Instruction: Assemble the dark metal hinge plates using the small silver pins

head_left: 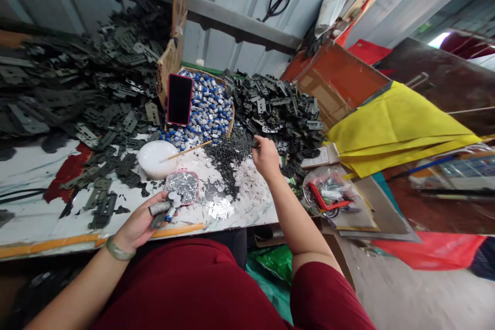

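Observation:
My left hand (142, 221) is at the table's front edge, curled around a grey cylindrical part (160, 208), with a dark metal plate (157, 220) and a small blue-and-white piece (169, 214) at the fingertips. My right hand (266, 158) reaches over the table with pinched fingers, right beside a heap of small black granules (227, 160). Whether those fingers hold anything is hard to see. A large pile of dark stamped metal plates (85, 87) covers the table's left side, and a smaller pile (274, 111) lies just beyond my right hand.
A cardboard tray of blue-and-silver cylinders (203, 111) has a red-cased phone (180, 99) on it. Nearby are a white bowl (153, 159) with a wooden stick (189, 150) and a pink-rimmed foil tray (182, 187). A clear bag of red items (328, 191) lies to the right.

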`<state>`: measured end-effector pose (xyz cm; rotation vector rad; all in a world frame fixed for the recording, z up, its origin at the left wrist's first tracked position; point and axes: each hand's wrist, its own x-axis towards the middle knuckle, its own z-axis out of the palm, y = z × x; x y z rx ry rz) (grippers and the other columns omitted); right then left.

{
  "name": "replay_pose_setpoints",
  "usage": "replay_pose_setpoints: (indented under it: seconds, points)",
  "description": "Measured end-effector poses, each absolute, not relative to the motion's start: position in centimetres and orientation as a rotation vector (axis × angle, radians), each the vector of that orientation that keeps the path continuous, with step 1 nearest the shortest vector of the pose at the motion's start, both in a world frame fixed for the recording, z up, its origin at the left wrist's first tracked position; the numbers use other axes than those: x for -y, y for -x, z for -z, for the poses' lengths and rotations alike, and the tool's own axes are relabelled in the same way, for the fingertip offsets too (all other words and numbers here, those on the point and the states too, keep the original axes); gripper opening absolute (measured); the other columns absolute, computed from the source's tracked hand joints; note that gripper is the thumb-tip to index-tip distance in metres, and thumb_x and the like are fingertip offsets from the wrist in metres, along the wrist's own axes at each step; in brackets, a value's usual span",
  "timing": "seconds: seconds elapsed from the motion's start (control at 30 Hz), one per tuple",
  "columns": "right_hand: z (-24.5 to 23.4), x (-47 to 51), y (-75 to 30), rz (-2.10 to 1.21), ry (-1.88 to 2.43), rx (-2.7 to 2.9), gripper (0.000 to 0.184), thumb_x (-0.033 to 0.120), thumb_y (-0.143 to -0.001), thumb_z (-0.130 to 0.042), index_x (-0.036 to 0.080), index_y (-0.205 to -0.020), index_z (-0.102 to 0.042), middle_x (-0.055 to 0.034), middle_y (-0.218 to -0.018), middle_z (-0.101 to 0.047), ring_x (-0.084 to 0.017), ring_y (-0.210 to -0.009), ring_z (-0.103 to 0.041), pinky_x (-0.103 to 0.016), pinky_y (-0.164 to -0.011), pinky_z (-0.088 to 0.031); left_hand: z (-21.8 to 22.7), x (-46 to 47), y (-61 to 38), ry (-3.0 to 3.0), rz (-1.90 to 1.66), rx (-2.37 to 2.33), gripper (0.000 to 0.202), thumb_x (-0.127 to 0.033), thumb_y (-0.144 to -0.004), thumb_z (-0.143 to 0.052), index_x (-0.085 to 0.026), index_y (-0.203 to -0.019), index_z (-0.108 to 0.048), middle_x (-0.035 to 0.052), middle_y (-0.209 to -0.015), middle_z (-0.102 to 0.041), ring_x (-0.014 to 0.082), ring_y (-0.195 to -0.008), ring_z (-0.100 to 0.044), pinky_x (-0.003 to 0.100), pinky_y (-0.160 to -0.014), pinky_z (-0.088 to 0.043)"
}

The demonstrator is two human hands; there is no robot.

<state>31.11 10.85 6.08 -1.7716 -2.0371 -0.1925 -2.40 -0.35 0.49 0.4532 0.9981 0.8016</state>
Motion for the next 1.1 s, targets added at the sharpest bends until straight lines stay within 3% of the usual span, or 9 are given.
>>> replay_pose_setpoints:
  seconds: [0.17,0.33,0.4,0.53,0.6,0.73,0.83,0.93,1.1]
  points:
    - [-5.9,-10.6,-29.9,-0.140,1.703,1.976,0.013,0.023,-0.082,-0.053,0.019,-0.086,-0.064,-0.0083,-0.093,-0.057,-0.021,-0.085,-0.054,-0.034,-0.078,-0.045,-0.2,0.3,2.8,-0.467,-0.814,-0.963,0.040,-0.026,-0.062,-0.076,-0.018,-0.097,-0.060,-0.0010,-0.071,-0.063,0.0068,-0.049,-0.053,0.014,-0.040,-0.036]
    - [-5.6,-9.3,-27.9,-0.452,1.535,1.651,0.017,0.023,-0.075,-0.061,0.020,-0.092,-0.064,-0.0022,-0.085,-0.060,-0.014,-0.072,-0.054,-0.031,-0.072,-0.047,0.0,0.1,2.5,-0.502,-0.866,-0.943,0.035,-0.027,-0.064,-0.075,-0.017,-0.092,-0.059,-0.0012,-0.067,-0.063,0.0072,-0.050,-0.053,0.015,-0.044,-0.037]
    - [-5.6,-8.4,-26.1,-0.730,1.472,1.527,0.025,0.025,-0.071,-0.067,0.020,-0.095,-0.063,0.0006,-0.080,-0.062,-0.012,-0.066,-0.054,-0.028,-0.067,-0.047,0.0,0.0,1.9,-0.535,-0.901,-0.923,0.032,-0.028,-0.065,-0.074,-0.017,-0.090,-0.059,-0.0006,-0.068,-0.064,0.0087,-0.054,-0.056,0.017,-0.050,-0.042]
    - [-4.5,-6.1,-21.8,-1.575,1.274,1.476,0.031,0.035,-0.061,-0.077,0.018,-0.082,-0.062,0.0029,-0.065,-0.062,-0.009,-0.052,-0.053,-0.022,-0.047,-0.043,0.0,-0.1,0.7,-0.630,-0.938,-0.919,0.034,-0.025,-0.064,-0.075,-0.017,-0.092,-0.058,0.0015,-0.074,-0.068,0.0136,-0.065,-0.062,0.023,-0.060,-0.047]
    - [-3.5,-5.1,-19.8,-1.823,1.207,1.469,0.035,0.039,-0.058,-0.079,0.018,-0.079,-0.061,0.0046,-0.058,-0.060,-0.009,-0.046,-0.050,-0.021,-0.041,-0.041,0.1,0.0,0.3,-0.679,-0.934,-0.925,0.036,-0.024,-0.062,-0.076,-0.018,-0.093,-0.058,0.0027,-0.079,-0.070,0.0161,-0.069,-0.064,0.025,-0.063,-0.049]
    - [-1.6,-4.4,-17.5,-1.762,1.230,1.521,0.034,0.043,-0.060,-0.077,0.020,-0.078,-0.060,0.0081,-0.050,-0.051,-0.008,-0.042,-0.046,-0.021,-0.041,-0.040,0.2,0.4,0.3,-0.770,-0.899,-0.936,0.034,-0.023,-0.063,-0.075,-0.018,-0.092,-0.058,0.0041,-0.081,-0.070,0.0191,-0.072,-0.065,0.028,-0.066,-0.050]
    - [-1.2,-4.4,-16.9,-1.544,1.244,1.667,0.031,0.042,-0.062,-0.077,0.019,-0.076,-0.060,0.0051,-0.061,-0.054,-0.009,-0.053,-0.050,-0.023,-0.051,-0.042,0.2,0.5,0.6,-0.802,-0.902,-0.942,0.027,-0.028,-0.068,-0.072,-0.017,-0.090,-0.061,0.0048,-0.081,-0.069,0.0192,-0.074,-0.064,0.028,-0.068,-0.049]
    - [-1.2,-4.3,-16.9,-1.367,1.258,1.766,0.032,0.043,-0.064,-0.076,0.019,-0.077,-0.060,0.0023,-0.072,-0.056,-0.011,-0.064,-0.051,-0.024,-0.061,-0.042,0.3,0.4,0.6,-0.861,-0.914,-0.941,0.031,-0.022,-0.064,-0.075,-0.017,-0.091,-0.061,0.0051,-0.087,-0.070,0.0198,-0.082,-0.064,0.029,-0.077,-0.049]
    - [-0.3,-3.5,-17.0,-1.576,1.225,1.836,0.042,0.059,-0.074,-0.061,0.018,-0.071,-0.053,0.0046,-0.060,-0.049,-0.010,-0.057,-0.042,-0.022,-0.054,-0.033,0.2,0.7,0.5,-0.987,-0.909,-0.978,0.035,-0.016,-0.065,-0.072,-0.019,-0.098,-0.061,0.0054,-0.095,-0.070,0.0203,-0.087,-0.064,0.030,-0.081,-0.048]
